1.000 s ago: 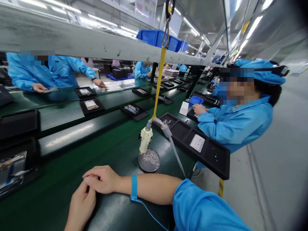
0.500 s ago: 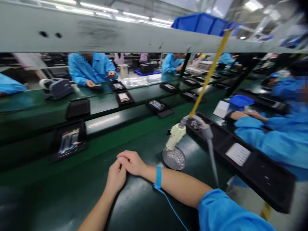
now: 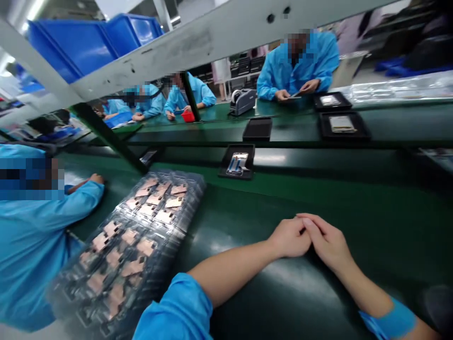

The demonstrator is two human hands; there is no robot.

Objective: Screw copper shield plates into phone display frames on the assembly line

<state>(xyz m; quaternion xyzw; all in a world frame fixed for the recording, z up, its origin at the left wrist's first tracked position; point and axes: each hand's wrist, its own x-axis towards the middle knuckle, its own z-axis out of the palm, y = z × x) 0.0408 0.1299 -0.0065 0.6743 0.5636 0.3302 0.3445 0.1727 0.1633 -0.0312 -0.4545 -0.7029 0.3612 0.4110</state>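
and here at the green worktop (image 3: 226, 226), the left hand (image 3: 292, 238) and right hand (image 3: 327, 238) are together, folded fingers against fingers, with nothing visible gripped by either; it looks a resting hold, each hand propping the other. over to the left of them, well apart, lies the see-through tray (image 3: 196, 186), running alongside the left forearm, probably set there for easy reach. its copper-coloured parts (image 3: 144, 246) sit in moulded pockets, likely to keep them from knocking together, though blur at the near end hides their finer detail. beyond the hands, a black tray (image 3: 223, 167) carries a device (image 3: 238, 163), its raised rim presumably there to stop it sliding off. at far left, a co-worker's sleeve (image 3: 76, 203) stretches over the same surface, just beside that see-through tray.
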